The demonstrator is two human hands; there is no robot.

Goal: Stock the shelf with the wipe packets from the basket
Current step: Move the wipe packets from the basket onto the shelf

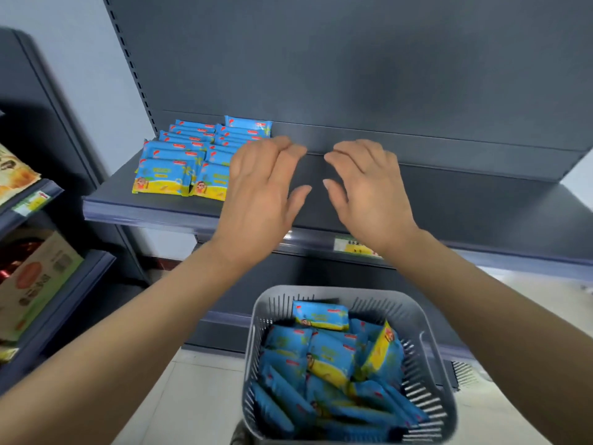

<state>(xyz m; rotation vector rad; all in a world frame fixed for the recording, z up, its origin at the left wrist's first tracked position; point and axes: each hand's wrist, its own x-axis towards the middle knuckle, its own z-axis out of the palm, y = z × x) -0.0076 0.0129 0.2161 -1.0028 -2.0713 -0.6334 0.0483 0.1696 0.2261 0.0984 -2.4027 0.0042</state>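
A grey slotted basket [426,345] sits low in front of me, filled with several blue and yellow wipe packets [324,358]. Two overlapping rows of the same packets [173,165] lie on the left part of the dark grey shelf [449,200]. Both my hands hover over the middle of that shelf, palms down, fingers curled and slightly apart. My left hand [260,194] is just right of the shelved packets and hides the edge of the nearer row. My right hand [369,191] is beside it. Neither hand holds anything.
A second shelf unit [54,284] stands at the left with boxed and bagged goods [29,281]. A price label [353,247] sits on the shelf's front rail. A lower shelf lies behind the basket, above a pale tiled floor [192,396].
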